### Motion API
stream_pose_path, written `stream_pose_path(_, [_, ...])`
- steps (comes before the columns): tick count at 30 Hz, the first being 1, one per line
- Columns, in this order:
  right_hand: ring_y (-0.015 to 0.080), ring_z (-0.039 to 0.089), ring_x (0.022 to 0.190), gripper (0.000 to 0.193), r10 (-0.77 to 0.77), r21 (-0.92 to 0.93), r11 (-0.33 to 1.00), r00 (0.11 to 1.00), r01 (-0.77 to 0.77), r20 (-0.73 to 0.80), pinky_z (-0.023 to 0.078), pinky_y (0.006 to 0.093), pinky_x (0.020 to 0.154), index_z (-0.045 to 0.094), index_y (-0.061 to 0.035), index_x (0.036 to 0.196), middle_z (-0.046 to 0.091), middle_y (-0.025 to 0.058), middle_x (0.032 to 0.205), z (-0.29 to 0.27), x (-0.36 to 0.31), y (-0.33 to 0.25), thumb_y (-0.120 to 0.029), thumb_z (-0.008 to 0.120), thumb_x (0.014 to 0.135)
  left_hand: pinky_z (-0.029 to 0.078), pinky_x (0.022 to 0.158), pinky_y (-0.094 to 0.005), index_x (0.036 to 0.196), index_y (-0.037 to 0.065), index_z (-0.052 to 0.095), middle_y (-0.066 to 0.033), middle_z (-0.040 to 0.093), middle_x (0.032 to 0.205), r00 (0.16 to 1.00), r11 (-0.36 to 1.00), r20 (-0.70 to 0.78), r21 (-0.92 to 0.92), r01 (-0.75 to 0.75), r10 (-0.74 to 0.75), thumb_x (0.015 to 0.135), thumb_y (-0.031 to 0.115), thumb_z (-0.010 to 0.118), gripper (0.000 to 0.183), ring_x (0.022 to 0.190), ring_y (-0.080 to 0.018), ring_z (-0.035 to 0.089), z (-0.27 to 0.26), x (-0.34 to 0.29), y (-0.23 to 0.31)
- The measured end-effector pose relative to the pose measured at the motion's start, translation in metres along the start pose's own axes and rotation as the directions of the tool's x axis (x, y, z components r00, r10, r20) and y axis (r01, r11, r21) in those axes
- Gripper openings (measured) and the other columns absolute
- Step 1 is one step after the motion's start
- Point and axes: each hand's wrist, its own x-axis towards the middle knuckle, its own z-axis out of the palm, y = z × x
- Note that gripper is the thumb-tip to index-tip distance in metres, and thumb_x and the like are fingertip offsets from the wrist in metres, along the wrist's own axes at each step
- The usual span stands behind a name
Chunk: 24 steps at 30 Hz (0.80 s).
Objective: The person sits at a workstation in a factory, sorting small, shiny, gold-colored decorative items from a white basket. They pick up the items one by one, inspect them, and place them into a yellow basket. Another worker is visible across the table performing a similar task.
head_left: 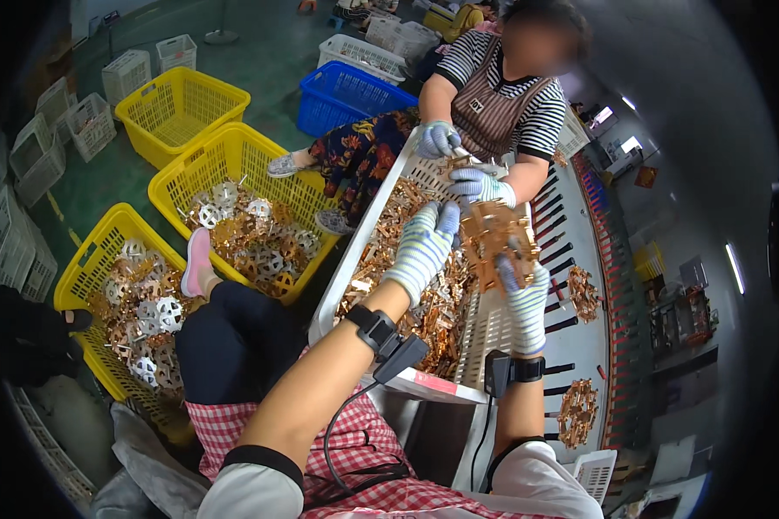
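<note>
The head view shows a copper-coloured assembly point(492, 227), an openwork body of many thin, shiny metal strips, with gaps through it and an uneven, roundish outline. It is held above the right far part of a white crate point(486, 337). The right hand point(525, 311), in a striped glove, grips it from the near side, and these fingers cover its near part. The left hand point(420, 253) is just beside it on the left, with bent fingers; whether it holds something, I cannot tell. The assembly seems a little longer from far to near, but its round form makes the long axis uncertain; I cannot tell a front end. Loose copper-coloured pieces point(441, 320) fill the crate below. Just beyond, the gloved hands point(479, 186) of a co-worker point(502, 104) occupy the far side. On the right, a table point(587, 346) bears a row of black rods point(563, 325) and similar assemblies point(577, 413). On the left stand yellow baskets point(169, 189), two of them with silver and copper-coloured parts point(160, 313).
</note>
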Motion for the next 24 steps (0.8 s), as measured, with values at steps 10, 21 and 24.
stream_pose_path(10, [0.0091,0.062,0.071,0.020,-0.033,-0.188,0.981,0.994,0.052,0.103,0.049,0.0262,0.066,0.070,-0.0031,0.096,0.070,0.0037,0.084,0.007,-0.006,-0.002,-0.012,0.076,0.079,0.048,0.074,-0.0380,0.100,-0.001,0.063,-0.0159,0.066,0.085,0.993,0.975,-0.005,0.188,-0.115,0.118,0.094,0.038,0.053,0.041,0.074,-0.0263,0.059,-0.006,0.006,-0.003])
stream_pose_path(21, [0.0073,0.059,0.076,0.021,-0.033,-0.144,0.989,0.997,0.022,-0.074,0.048,0.0237,0.068,0.068,0.0017,0.102,0.070,0.0059,0.085,0.000,0.005,0.000,-0.013,0.068,0.087,0.049,0.063,-0.0358,0.090,0.002,0.060,-0.0087,0.063,0.074,0.996,0.967,-0.022,-0.239,0.084,-0.092,0.090,0.035,0.058,0.033,0.063,-0.0234,0.059,-0.009,-0.001,0.001])
stream_pose_path(24, [0.0065,0.058,0.076,0.020,0.017,0.013,1.000,0.999,-0.016,-0.052,0.047,0.0237,0.068,0.068,0.0017,0.101,0.069,0.0078,0.085,0.005,0.004,-0.010,-0.011,0.069,0.085,0.046,0.062,-0.0322,0.094,0.004,0.060,-0.0028,0.060,0.076,0.992,0.953,-0.086,-0.297,0.065,-0.095,0.094,0.034,0.055,0.031,0.063,-0.0173,0.053,-0.006,0.003,-0.007])
